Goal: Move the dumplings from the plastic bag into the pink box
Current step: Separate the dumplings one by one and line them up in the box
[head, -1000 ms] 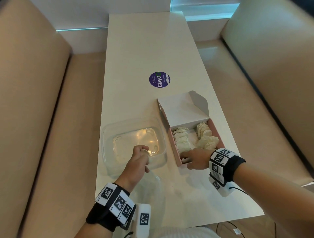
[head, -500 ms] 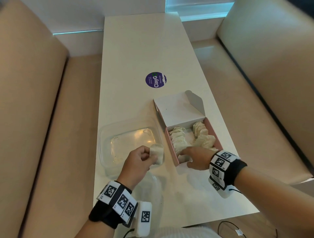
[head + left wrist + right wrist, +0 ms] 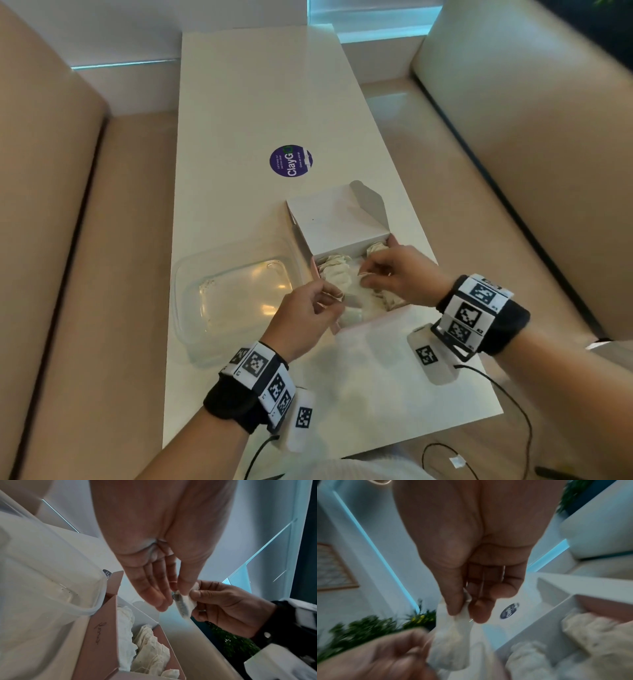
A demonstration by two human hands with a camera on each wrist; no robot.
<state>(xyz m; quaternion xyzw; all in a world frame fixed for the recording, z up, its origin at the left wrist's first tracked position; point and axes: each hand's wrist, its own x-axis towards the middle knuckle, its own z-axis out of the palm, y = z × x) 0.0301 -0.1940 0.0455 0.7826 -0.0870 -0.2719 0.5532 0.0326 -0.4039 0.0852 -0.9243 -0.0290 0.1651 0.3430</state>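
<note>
Dumpling [image 3: 184, 605] pinched over pink box [image 3: 337, 329], white table [image 3: 239, 113], beige benches [image 3: 513, 154].

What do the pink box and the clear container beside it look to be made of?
The pink box looks like thin matte cardboard: creased fold lines, a flap lid white inside, pen writing on one wall. The clear container seems to be glossy see-through plastic, with rounded corners, a thick rim and glare on its base.

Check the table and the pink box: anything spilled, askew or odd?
Nothing spilled. The pink box sits skewed to the table edge, dumplings in rows. Oddity: no plastic bag visible, only a clear tub holding crumbs. Both hands pinch one dumpling.
</note>
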